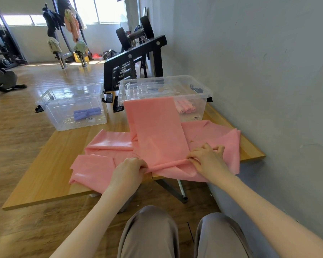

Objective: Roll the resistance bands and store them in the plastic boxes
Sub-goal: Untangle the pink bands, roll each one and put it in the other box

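A long pink resistance band [157, 131] runs from the rim of the right plastic box [199, 88] down to the table's near edge, over a heap of other pink bands [108, 140]. Its near end is turned into a thin roll. My left hand [129, 170] pinches the roll's left end and my right hand [205, 157] pinches its right end. Rolled pink bands [186, 107] lie inside the right box. The left plastic box [50, 103] holds rolled purple bands [86, 113].
The wooden table [45, 175] stands against a grey wall [268, 71] on the right. A black dumbbell rack [134, 58] rises behind the boxes. Clear lids [147, 88] sit in the right box. Gym machines stand far left. My knees show below the table edge.
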